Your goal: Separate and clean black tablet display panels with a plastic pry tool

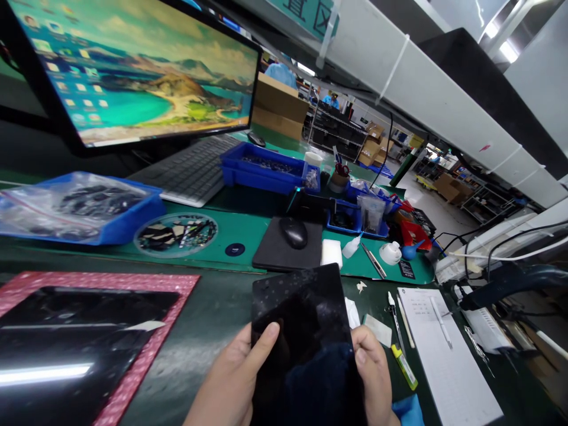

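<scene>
A black tablet [306,331] with a glossy, smudged screen is held up in front of me, tilted above the bench. My left hand [239,373] grips its left edge, the thumb lying on the screen side. Along the opposite edge, my right hand [373,367] is closed with bent fingers. The fingertips behind the tablet are hidden. To the left, another dark glossy panel [57,355] lies on pink bubble wrap [186,290].
Behind the tablet are a mouse [293,232], a keyboard [195,168] and a monitor [146,77]. Blue trays [261,177] of small parts stand farther back. On the right lie tweezers [373,260], a yellow-green marker [404,367] and a paper pad [448,355] with a pen.
</scene>
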The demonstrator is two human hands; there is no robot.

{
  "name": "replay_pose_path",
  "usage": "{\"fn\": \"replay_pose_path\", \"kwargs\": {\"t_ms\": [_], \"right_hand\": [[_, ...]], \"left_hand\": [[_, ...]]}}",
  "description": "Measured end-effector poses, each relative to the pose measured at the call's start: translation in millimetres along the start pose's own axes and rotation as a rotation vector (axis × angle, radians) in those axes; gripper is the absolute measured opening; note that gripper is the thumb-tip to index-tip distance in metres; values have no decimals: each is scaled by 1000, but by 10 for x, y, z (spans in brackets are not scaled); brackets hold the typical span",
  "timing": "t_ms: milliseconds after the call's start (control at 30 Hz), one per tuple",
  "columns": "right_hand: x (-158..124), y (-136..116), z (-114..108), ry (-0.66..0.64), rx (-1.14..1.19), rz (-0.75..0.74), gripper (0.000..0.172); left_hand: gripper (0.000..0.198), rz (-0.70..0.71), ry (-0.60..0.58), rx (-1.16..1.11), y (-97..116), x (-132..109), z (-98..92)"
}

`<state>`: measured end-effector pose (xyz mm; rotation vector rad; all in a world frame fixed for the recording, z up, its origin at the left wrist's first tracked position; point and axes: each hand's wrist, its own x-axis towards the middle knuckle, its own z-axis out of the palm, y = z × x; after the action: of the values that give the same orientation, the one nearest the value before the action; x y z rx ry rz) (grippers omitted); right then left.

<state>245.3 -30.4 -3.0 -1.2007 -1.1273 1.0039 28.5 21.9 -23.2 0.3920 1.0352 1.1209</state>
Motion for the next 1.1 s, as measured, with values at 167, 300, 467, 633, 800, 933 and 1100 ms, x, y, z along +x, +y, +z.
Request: {"fn": "replay_pose_path", "kwargs": {"t_ms": [167,300,467,633,800,933,1100], "right_hand": [[27,25,57,61,10,-129,43],[19,98,59,156,-6,-294,24],[6,57,-18,159,-182,-481,27],[19,-6,-66,156,-333,-574,34],[17,8,-85,139,-367,-567,34],[4,13,-101,140,-386,-551,35],[12,-3,-101,159,-390,-557,34]], "left_hand": [[73,30,-54,-12,-85,65,-104],[38,32,-56,-34,-181,119,-188],[27,-9,-2,-102,-170,110,-149],[25,-3,1,-116,-155,112,-130],[31,8,-35,-90,-198,90,-142],[40,13,-49,-56,-189,69,-148],[47,32,-52,-9,-202,79,-115]]}}
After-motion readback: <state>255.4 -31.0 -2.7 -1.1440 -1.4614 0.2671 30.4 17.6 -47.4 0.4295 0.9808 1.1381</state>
